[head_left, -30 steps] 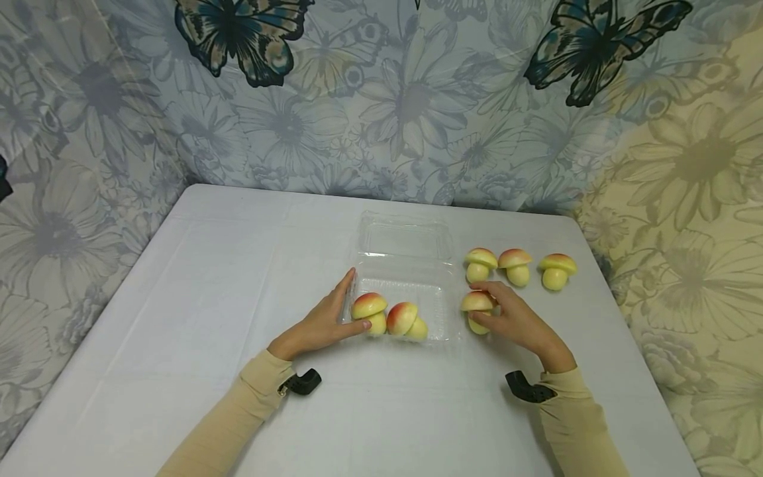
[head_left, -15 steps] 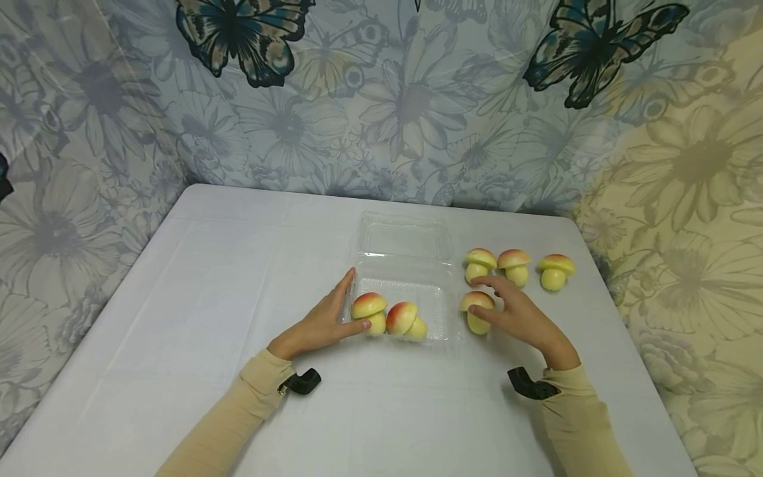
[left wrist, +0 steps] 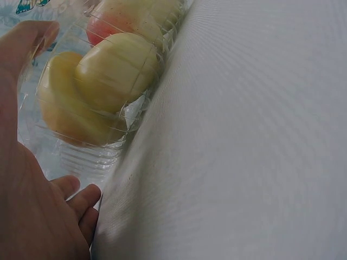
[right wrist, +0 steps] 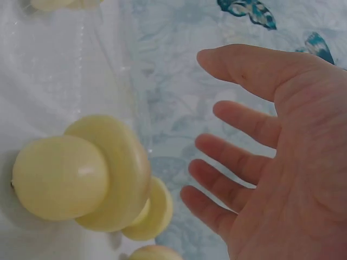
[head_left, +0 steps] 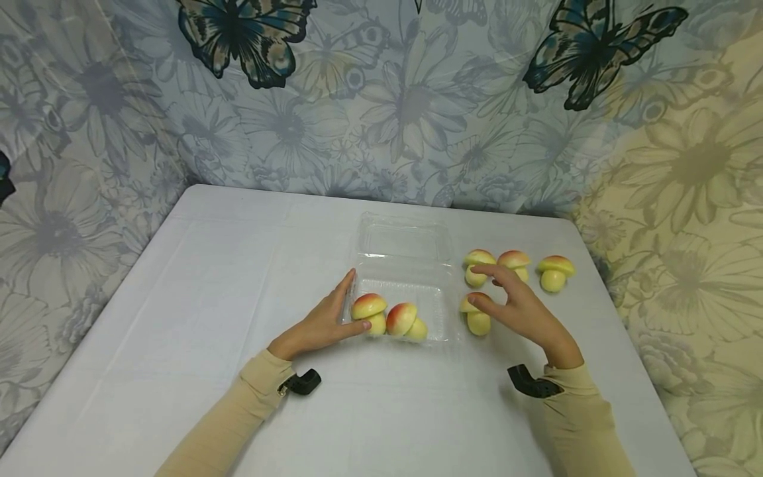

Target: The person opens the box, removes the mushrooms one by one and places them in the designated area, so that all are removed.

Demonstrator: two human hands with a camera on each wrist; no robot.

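A clear plastic container (head_left: 438, 308) with its lid raised back holds two toy mushrooms, a left one (head_left: 368, 306) and a right one (head_left: 402, 319), with red-yellow caps. My left hand (head_left: 318, 322) rests at its left side, fingers along the wall and thumb by the front corner near the left mushroom. Through the clear wall, the left wrist view shows a mushroom (left wrist: 116, 73) close up. My right hand (head_left: 524, 318) hovers with spread fingers over a loose mushroom (head_left: 478, 323) on the table; in the right wrist view, its fingers are apart from the mushroom (right wrist: 59, 176).
Three more mushrooms form a row behind my right hand: a left one (head_left: 479, 256), a middle one (head_left: 514, 259) partly covered by the hand, and a right one (head_left: 554, 275). The container's lid (head_left: 405, 235) lies toward the back of the white table (head_left: 250, 265).
My right hand has let go of the near loose mushroom and moved up and away, toward the back row. The mushroom stays on the table. My left hand has not moved.
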